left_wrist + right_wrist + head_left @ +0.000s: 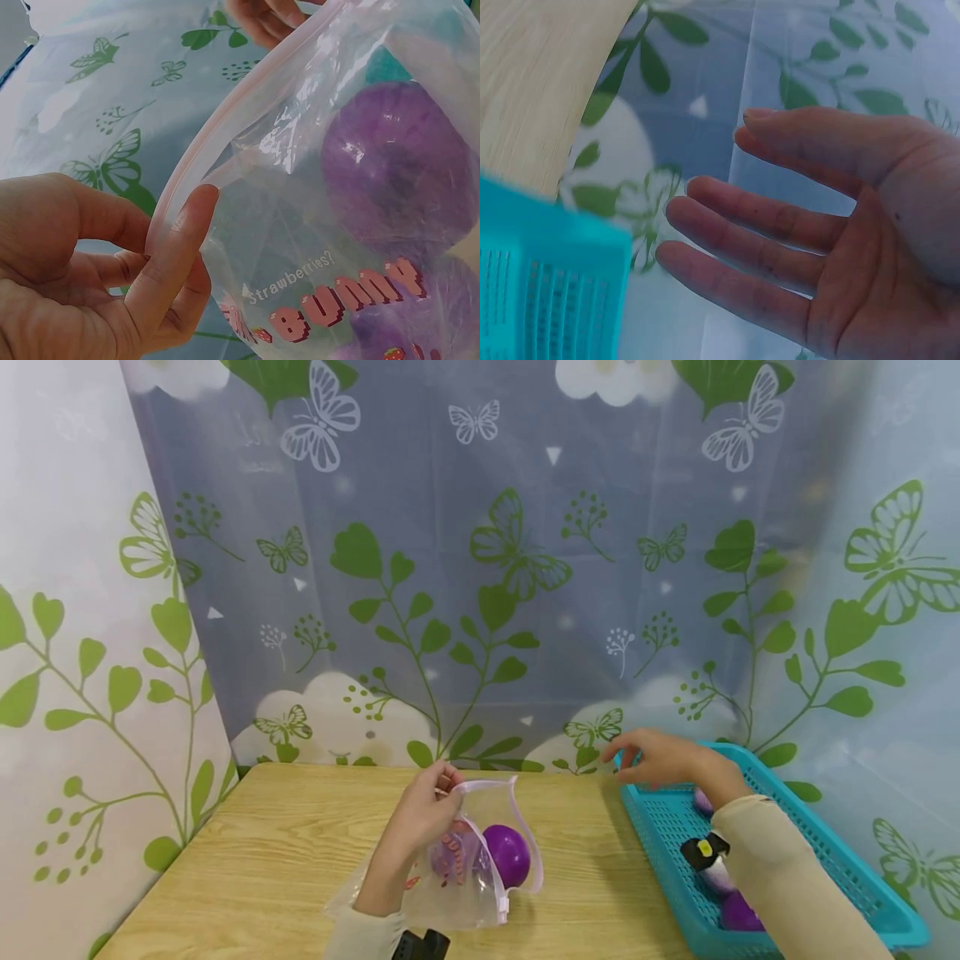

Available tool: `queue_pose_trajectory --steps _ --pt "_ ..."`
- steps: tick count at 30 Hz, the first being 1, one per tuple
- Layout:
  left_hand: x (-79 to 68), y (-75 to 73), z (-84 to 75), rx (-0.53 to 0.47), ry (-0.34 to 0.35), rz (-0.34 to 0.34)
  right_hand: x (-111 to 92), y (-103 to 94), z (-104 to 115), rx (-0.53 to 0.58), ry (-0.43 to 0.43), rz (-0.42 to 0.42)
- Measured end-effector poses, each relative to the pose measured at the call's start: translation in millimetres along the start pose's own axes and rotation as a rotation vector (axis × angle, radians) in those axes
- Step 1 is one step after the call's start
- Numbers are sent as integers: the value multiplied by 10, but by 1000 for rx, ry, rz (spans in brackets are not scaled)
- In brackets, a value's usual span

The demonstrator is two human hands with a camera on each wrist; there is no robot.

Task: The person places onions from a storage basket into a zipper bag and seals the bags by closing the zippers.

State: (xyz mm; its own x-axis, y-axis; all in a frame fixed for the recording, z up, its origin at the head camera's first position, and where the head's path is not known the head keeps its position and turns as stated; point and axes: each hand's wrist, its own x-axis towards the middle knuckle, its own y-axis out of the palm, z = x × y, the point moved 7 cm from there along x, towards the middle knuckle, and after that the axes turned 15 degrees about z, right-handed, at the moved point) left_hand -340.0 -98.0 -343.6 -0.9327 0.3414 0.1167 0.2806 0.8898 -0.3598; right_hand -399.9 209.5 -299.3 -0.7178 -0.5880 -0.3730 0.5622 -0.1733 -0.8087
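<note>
A clear zip bag (450,893) with a pink rim and "BUNNY" lettering (349,300) sits over the table, its mouth spread. My left hand (429,806) pinches the bag's top edge between thumb and fingers. Inside the bag are a glossy purple ball (507,857) near the mouth and more purple behind the printing. My right hand (652,758) hovers over the far left corner of a turquoise basket (652,835), and in the right wrist view its fingers (757,217) are extended, holding nothing. Purple balls (741,912) lie in the basket, partly hidden by the right forearm.
The wooden table (285,827) reaches back to a curtain (420,610) printed with leaves and butterflies. Similar sheeting hangs at both sides. The basket stands along the table's right side, close to the right-hand sheet (885,735).
</note>
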Motion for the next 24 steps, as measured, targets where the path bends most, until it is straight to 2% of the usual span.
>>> queue_pose_trajectory --steps 8,24 --pt "-4 3 -4 5 2 3 -158 -151 -447 -67 22 -46" --pt "-8 0 10 16 -1 -1 -293 -175 -1403 -6 279 -81"
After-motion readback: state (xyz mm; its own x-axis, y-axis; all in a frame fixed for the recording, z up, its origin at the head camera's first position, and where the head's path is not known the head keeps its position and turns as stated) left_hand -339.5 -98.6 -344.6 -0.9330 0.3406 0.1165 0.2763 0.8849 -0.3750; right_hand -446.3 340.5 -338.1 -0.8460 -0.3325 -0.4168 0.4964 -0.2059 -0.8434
